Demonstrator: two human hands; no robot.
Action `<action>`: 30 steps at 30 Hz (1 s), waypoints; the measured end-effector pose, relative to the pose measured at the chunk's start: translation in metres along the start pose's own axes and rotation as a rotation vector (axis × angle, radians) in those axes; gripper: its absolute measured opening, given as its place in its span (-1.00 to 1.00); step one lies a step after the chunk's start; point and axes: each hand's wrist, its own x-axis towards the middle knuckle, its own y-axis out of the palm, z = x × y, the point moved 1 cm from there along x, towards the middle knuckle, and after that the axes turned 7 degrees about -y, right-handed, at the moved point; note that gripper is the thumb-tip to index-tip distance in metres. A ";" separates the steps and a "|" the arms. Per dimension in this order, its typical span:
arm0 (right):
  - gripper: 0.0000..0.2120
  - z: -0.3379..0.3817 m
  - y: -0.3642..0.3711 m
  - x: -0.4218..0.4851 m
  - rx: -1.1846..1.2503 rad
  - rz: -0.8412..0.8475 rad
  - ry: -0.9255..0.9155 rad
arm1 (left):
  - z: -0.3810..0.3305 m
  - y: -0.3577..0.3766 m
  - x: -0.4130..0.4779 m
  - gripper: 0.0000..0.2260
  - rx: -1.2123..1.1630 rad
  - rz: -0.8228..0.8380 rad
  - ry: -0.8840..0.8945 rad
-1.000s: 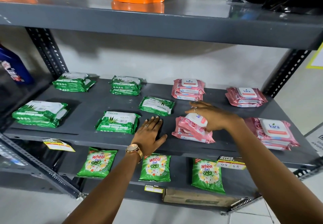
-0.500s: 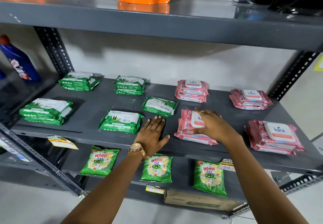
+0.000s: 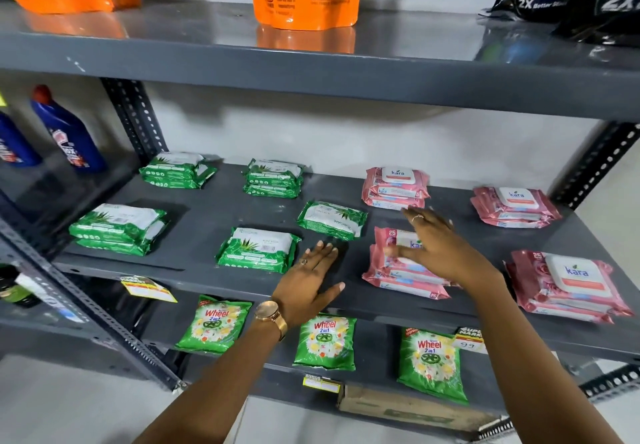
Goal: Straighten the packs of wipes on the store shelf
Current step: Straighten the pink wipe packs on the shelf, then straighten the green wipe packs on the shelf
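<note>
- Pink wipe packs (image 3: 403,270) sit stacked at the front of the middle shelf (image 3: 194,272), between the lone green pack (image 3: 258,249) and another pink stack (image 3: 568,288).
- We judge them soft, light and slick in their film, so we press flat on the stiff lid or nudge the short edges.
- Our right hand (image 3: 440,246) hovers over them blurred, fingers spread, gripping nothing.
- Our left hand (image 3: 308,282) rests open on the shelf beside them.
</note>
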 end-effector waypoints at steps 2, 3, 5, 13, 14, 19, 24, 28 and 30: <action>-0.17 0.018 -0.007 0.011 0.065 -0.032 -0.050 | 0.007 -0.023 -0.012 -0.48 -0.043 -0.096 0.028; -0.20 0.027 -0.008 0.021 0.088 -0.032 -0.079 | 0.016 -0.036 -0.016 -0.50 -0.063 -0.152 0.027; -0.26 0.044 -0.003 0.047 0.085 0.004 -0.095 | 0.043 -0.058 -0.021 -0.54 -0.081 -0.242 -0.014; -0.45 0.080 0.047 0.144 -0.109 0.174 0.097 | 0.183 -0.103 -0.028 -0.56 -0.072 -0.181 -0.320; -0.40 0.078 0.052 0.151 -0.115 0.184 0.114 | 0.195 -0.102 -0.027 -0.54 -0.055 -0.131 -0.334; -0.53 0.078 0.051 0.166 -0.065 0.190 0.200 | 0.224 -0.085 -0.020 -0.37 0.084 -0.031 -0.269; -0.47 0.096 0.033 0.142 0.008 0.133 0.246 | 0.230 -0.081 -0.017 -0.37 0.144 -0.085 -0.240; -0.19 0.132 0.027 0.128 0.067 0.088 0.101 | 0.230 -0.081 -0.015 -0.33 0.153 -0.076 -0.239; -0.22 0.158 0.032 0.123 0.108 0.120 0.026 | 0.233 -0.085 -0.013 -0.32 0.154 -0.080 -0.225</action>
